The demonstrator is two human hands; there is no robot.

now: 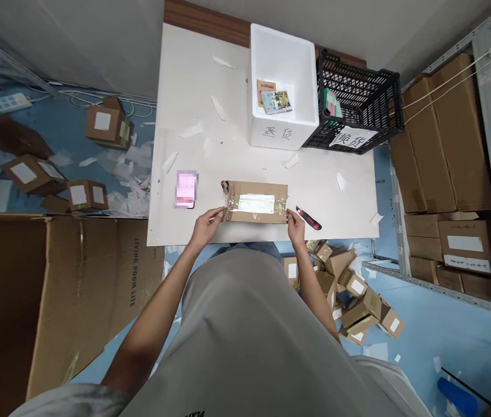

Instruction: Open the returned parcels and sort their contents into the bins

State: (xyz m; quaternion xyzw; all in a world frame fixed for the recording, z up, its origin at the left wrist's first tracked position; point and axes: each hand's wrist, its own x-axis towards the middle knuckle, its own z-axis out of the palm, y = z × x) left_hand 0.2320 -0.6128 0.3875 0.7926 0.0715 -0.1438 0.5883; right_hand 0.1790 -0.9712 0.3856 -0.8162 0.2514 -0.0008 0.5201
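Note:
A taped cardboard box [236, 216] with a white label lies lengthwise near the front edge of the white table. Its left end looks crumpled and torn. My left hand [206, 226] grips that end, fingers closed at its lower corner. At the opposite end, my right hand [296, 227] pinches the box's lower right corner. A red and black box cutter [309, 218] lies on the table just right of my right hand. Off to the left lies a phone [185, 189] with its pink screen blurred out.
At the table's back stand a white foam bin [282, 130] with booklets and a black plastic crate [360, 87]. Paper scraps dot the table [228, 156]. A large open carton [97, 278] is at left; small boxes [360, 307] pile on the floor, and shelves hold cartons [449, 145] at right.

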